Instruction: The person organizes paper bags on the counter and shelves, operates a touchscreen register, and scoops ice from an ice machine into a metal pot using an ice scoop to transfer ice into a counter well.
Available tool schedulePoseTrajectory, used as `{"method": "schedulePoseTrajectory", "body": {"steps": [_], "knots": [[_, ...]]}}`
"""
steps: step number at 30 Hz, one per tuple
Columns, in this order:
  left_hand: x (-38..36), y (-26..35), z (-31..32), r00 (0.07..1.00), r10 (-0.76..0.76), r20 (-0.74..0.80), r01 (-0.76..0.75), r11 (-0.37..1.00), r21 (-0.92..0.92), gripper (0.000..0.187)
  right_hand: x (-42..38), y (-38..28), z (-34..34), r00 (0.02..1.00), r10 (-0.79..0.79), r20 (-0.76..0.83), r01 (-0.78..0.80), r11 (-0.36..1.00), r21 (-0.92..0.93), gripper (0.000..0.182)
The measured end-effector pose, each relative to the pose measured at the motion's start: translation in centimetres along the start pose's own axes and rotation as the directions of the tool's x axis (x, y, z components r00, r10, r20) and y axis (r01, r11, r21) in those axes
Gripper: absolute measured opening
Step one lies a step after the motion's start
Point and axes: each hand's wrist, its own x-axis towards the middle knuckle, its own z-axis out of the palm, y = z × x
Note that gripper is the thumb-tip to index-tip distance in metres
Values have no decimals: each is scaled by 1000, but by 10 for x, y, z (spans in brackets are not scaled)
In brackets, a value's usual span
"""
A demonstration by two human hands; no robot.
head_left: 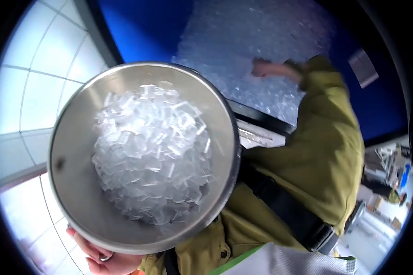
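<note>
A round stainless steel bucket (75,192) fills the left and middle of the view, its mouth tipped toward me. Clear pieces of ice (153,151) are heaped inside it. My left hand (103,259) is closed at the bucket's lower edge and supports it; some of its fingers are hidden behind the metal. Farther up, my right hand (264,68) reaches over a large mass of ice (243,32) in a blue-walled bin. Its fingers are curled closed and blurred. A pale, see-through shape shows beside that fist, too faint to name.
The bin's blue wall (135,27) has a dark frame (257,117) along its near edge. A pale label (363,68) is on the blue surface at right. White tiles (46,50) cover the left side. Another person (394,197) is far off at right, among shelves and equipment.
</note>
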Motion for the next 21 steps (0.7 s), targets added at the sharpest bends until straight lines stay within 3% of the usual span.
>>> {"method": "schedulePoseTrajectory", "body": {"steps": [1, 2, 5, 6, 7, 10, 13, 17, 19, 20, 21], "knots": [[-4, -3, 1, 998, 60, -22, -61, 998, -22, 19, 37, -22, 19, 993, -37, -109, 41, 998, 37, 47], [-5, 4, -3, 992, -49, 116, 49, 999, 0, 24, 73, -44, 36, 973, -58, -223, 78, 994, 80, 47], [-8, 7, 1, 979, -128, 160, 123, 991, 46, 31, 152, -94, 62, 866, -12, -501, 140, 966, 218, 47], [-11, -2, 9, 998, 5, 60, -5, 1000, -6, 40, 162, -102, 74, 839, 31, -543, 146, 949, 280, 48], [-7, 2, 17, 988, -97, 123, 89, 994, 69, 12, 173, -109, 73, 804, 65, -591, 159, 934, 319, 48], [-4, 5, 16, 987, -111, 119, 104, 993, 61, 9, 156, -106, 62, 704, 176, -689, 175, 896, 408, 49], [-5, 4, 19, 989, -108, 106, 103, 993, 52, 11, 126, -86, 66, 632, 194, -750, 98, 941, 325, 47], [-2, 1, 12, 991, -64, 114, 63, 998, 15, 13, 55, -74, -1, 685, 54, -726, 180, 954, 241, 38], [-2, 0, 17, 995, -54, 89, 56, 998, -19, 27, -14, -78, -38, 579, -200, -790, 495, 857, 146, 30], [-2, 2, 8, 991, -38, 130, 45, 997, -55, 44, -43, -83, -55, 544, -344, -765, 496, 868, -38, 32], [0, 1, 3, 994, -17, 109, 24, 998, -60, 44, -69, -92, -72, 503, -478, -720, 493, 843, -215, 33]]}}
